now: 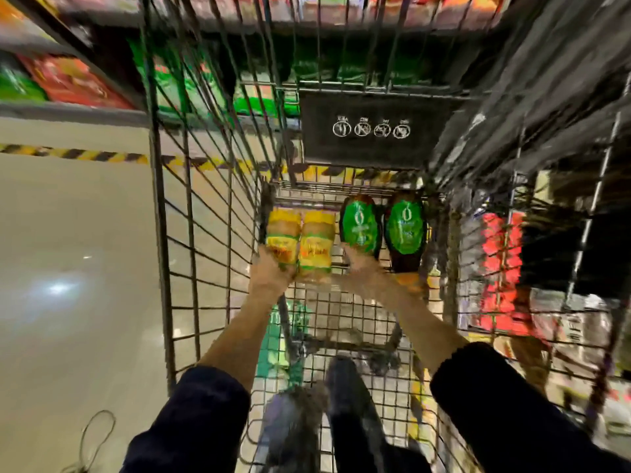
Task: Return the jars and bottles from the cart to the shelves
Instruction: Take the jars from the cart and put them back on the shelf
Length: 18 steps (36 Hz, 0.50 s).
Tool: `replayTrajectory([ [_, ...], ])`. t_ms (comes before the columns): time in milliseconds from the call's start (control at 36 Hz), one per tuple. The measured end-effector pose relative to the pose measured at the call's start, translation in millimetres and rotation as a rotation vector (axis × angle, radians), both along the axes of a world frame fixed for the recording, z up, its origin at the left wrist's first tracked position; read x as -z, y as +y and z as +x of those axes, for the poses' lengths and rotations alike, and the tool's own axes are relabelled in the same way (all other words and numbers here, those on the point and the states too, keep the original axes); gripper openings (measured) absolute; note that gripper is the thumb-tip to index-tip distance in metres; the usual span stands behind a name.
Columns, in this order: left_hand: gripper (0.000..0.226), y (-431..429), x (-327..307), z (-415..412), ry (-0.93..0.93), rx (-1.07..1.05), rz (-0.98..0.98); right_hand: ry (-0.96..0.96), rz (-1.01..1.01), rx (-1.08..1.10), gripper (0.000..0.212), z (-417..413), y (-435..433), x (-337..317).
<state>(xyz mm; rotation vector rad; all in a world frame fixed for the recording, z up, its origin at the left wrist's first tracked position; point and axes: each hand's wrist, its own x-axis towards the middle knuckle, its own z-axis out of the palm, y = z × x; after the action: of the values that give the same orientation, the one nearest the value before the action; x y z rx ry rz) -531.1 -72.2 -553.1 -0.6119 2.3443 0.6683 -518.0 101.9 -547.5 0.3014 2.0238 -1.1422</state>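
I look down into a wire shopping cart (pixel 211 233). Two yellow-labelled jars (pixel 299 238) lie side by side on its floor at the far end. To their right lie two dark bottles with green labels (pixel 382 227). My left hand (pixel 273 276) grips the near end of the left yellow jar. Over on the other side, my right hand (pixel 365 273) closes on the base of the left green-labelled bottle. The frame is blurred, so finger detail is unclear.
A black flap with white icons (pixel 372 129) hangs on the cart's far wall. Shelves with red and green packages (pixel 71 81) run at the upper left, more goods (pixel 502 254) at the right. A striped floor line (pixel 75 153) and a loose cable (pixel 92 438) are on the left floor.
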Motion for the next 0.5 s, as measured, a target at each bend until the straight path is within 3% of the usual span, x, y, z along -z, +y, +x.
replayTrajectory([
  [194, 0.069, -2, 24, -6, -0.01, -0.095, 0.068, -0.08, -0.018, 0.174, 0.056, -9, -19, 35],
  [306, 0.061, -1, 29, -9, -0.008, -0.045, 0.019, -0.137, -0.02, 0.254, 0.078, -17, -32, 43],
  [417, 0.06, -2, 33, -11, -0.058, -0.026, -0.002, -0.141, -0.073, 0.298, 0.084, -16, -37, 57],
  [500, 0.064, -4, 38, -14, -0.083, -0.056, 0.04, -0.104, -0.095, 0.296, 0.061, -13, -36, 65],
])
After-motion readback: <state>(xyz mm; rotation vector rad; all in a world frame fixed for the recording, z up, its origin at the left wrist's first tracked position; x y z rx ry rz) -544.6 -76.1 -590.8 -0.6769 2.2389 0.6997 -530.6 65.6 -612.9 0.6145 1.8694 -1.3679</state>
